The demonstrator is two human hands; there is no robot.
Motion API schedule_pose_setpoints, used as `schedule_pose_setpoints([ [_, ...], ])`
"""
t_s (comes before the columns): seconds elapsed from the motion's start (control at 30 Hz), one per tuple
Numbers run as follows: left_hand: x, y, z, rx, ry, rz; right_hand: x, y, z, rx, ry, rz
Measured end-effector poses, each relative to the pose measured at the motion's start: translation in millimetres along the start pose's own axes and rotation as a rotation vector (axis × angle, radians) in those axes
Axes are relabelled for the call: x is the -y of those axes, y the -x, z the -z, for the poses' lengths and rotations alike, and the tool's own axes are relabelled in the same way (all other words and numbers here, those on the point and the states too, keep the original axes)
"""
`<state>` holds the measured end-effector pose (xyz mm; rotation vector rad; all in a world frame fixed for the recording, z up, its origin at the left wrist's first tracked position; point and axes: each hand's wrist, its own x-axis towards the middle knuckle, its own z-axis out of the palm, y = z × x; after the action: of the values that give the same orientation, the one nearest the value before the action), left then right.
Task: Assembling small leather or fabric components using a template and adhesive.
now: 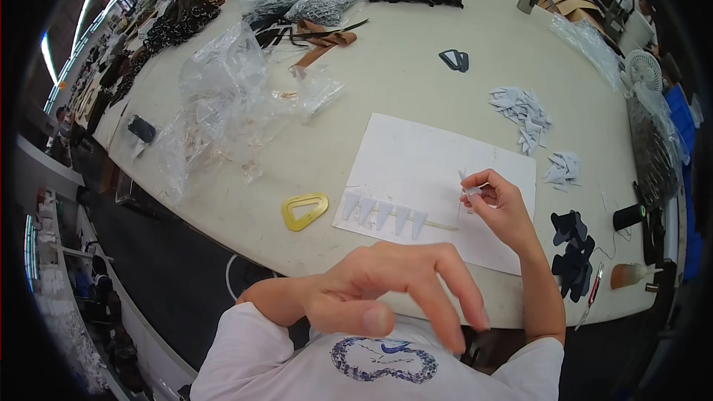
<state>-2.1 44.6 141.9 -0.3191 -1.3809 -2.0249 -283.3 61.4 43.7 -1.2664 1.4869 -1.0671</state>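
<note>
My right hand [503, 212] is over the right part of a white board [416, 160], pinching a small whitish piece [471, 191] between thumb and fingertips. The fingers partly cover it. Raised close to the camera, my left hand [390, 282] has its fingers spread and curved, with nothing in them. Along the board's near left side lies a row of several pale tapered pieces [384, 215], side by side with their wide ends toward the far side. A thin pale strip [442, 225] shows just right of the row.
Two piles of pale pieces [522, 113] lie right of the board. A yellow triangular template [305, 212] is left of it. Dark cut pieces [572, 256], a red-handled tool [594, 293], a glue bottle [630, 275] and black thread [629, 217] sit at right. Crumpled plastic [226, 96] covers the left.
</note>
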Motion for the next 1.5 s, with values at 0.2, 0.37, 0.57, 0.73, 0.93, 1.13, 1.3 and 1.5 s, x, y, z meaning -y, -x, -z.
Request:
schedule_pose_setpoints([
  [0.2, 74, 22, 29, -0.467, -1.022, 0.225, 23, 17, -8, 0.283, 0.225, 0.214],
  [0.37, 99, 43, 35, -0.502, -1.006, 0.409, 32, 34, -17, 0.374, 0.298, 0.162],
  [0.57, 95, 41, 32, -0.53, -0.791, 0.47, 28, 36, -17, 0.264, 0.178, 0.139],
  [0.73, 97, 47, 38, -0.553, -0.599, 0.423, 5, 23, -10, 0.284, -0.177, 0.013],
  [0.93, 105, 67, 31, -0.595, -0.413, 0.459, -8, 11, -5, 0.435, -0.475, -0.279],
  [1.13, 114, 93, 18, -0.256, -1.399, 0.321, -16, 8, 7, 0.261, 0.18, -0.232],
  [1.3, 122, 96, 9, -0.207, -1.515, 0.374, -18, 4, -16, 0.244, 0.284, -0.089],
  [1.5, 123, 96, 9, -0.181, -1.582, 0.411, -22, -1, -28, 0.133, 0.355, -0.11],
])
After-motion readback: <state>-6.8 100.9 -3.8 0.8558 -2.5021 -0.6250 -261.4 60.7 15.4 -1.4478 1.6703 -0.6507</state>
